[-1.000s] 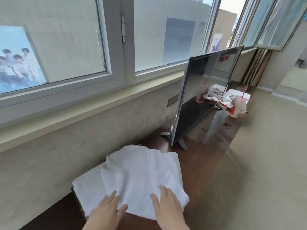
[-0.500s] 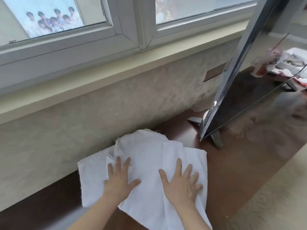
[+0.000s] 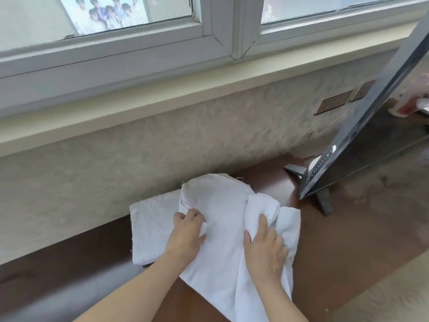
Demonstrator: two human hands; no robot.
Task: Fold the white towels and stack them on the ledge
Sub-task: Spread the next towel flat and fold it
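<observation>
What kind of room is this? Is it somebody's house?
Probably a hotel room or a bedroom, though I can't be sure. A flat-screen TV stands on a long dark wooden ledge under windows, with white towels being folded.

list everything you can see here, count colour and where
top towel: one, white, rumpled, on the ledge
folded towel: one, white, under the top towel, left side
ledge: one, dark brown, below the wall
screen: one, black, leaning at right on a grey stand
wall plates: two, brown, behind the screen
window frame: one, white, top
photo: one, top left in the window
left hand: grips the top towel
right hand: grips the top towel
</observation>
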